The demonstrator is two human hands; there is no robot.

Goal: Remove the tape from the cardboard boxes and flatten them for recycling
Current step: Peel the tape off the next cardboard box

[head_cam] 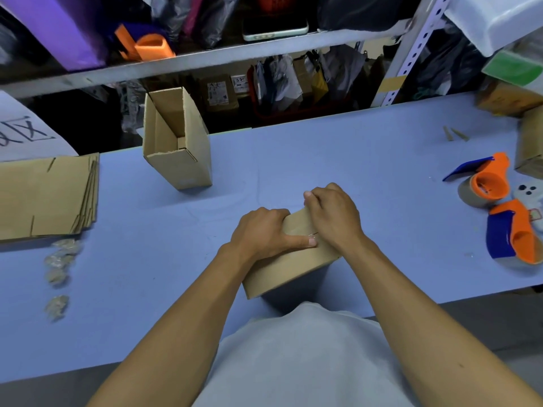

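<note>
A small closed cardboard box (289, 267) stands on the blue table (382, 177) right in front of me. My left hand (266, 232) grips its left top edge, thumb lying flat across the top. My right hand (333, 214) is curled over the box's far right top edge, fingertips pinching there; the tape itself is too small to make out. An open, upright cardboard box (177, 141) stands further back on the left. A stack of flattened boxes (47, 196) lies at the far left.
Several crumpled balls of removed tape (60, 265) lie left of me. Two orange-and-blue tape dispensers (484, 182) (512, 233) sit at the right, with more cardboard boxes (529, 148) behind. Shelving (205, 58) full of bags runs along the table's far side.
</note>
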